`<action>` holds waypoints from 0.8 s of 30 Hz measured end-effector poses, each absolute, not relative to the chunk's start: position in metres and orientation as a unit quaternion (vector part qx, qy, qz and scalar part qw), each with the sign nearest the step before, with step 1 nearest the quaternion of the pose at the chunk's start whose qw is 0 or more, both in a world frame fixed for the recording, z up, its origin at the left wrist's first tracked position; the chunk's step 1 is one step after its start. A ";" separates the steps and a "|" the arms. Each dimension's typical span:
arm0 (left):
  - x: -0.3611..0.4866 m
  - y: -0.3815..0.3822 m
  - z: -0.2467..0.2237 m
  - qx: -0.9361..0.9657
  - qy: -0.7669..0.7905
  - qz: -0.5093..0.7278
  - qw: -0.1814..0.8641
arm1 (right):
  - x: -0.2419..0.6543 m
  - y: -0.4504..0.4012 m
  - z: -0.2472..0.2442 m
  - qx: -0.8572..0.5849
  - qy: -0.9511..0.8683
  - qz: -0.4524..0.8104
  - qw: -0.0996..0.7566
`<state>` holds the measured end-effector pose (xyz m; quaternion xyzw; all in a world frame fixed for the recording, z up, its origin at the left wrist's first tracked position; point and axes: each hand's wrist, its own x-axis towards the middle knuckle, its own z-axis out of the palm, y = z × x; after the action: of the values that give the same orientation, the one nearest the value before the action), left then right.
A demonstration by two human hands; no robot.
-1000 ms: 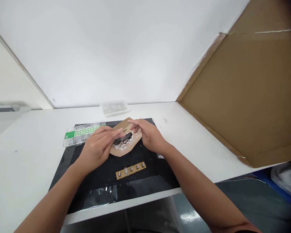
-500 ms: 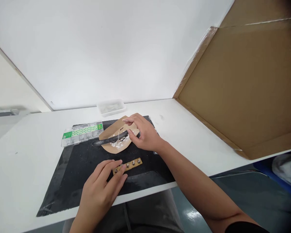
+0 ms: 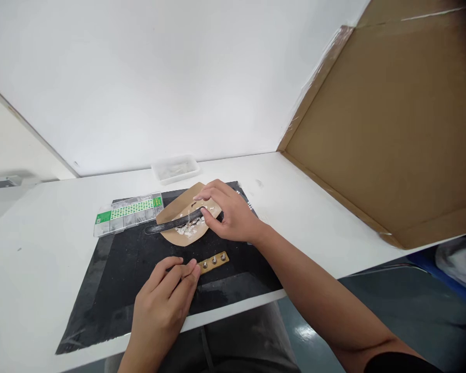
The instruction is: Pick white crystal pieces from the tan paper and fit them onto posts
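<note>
My left hand (image 3: 163, 296) is at the front of the black mat, thumb and fingers drawn together over the left end of a small yellowish strip (image 3: 209, 264). Three metal studs show on the strip; its left part is hidden under the fingertips. Above a brown paper tray (image 3: 174, 207), my right hand (image 3: 229, 213) has its thumb and forefinger apart. A long black strip with rounded ends, like a nail file (image 3: 173, 224), lies across the tray. Its right end is by my right thumb; contact is unclear. White chips (image 3: 190, 228) lie in the tray.
A clear compartment box with a green label (image 3: 128, 213) sits on the mat's back left. Behind is a translucent tub (image 3: 175, 169). The black mat (image 3: 112, 290) lies on a white table (image 3: 303, 217). A cardboard panel (image 3: 388, 129) stands on the right.
My left fingers have closed together on the yellowish strip's left part, covering a stud that showed before. My right hand has barely moved. The whole view has shifted slightly.
</note>
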<state>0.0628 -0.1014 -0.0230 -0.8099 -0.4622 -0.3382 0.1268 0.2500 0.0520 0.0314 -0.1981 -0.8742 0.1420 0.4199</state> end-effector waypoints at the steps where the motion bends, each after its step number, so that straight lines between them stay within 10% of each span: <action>1: 0.064 -0.101 -0.022 -0.806 -0.467 -0.342 0.126 | 0.250 0.052 0.031 -0.200 -0.874 0.144 0.419; 24: 0.066 -0.101 -0.021 -0.806 -0.454 -0.332 0.185 | 0.255 0.063 0.021 -0.230 -0.879 0.123 0.398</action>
<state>0.0659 -0.1011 -0.0207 -0.8062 -0.4537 -0.3316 0.1853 0.2552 0.0626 0.0213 -0.2299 -0.8793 0.1230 0.3985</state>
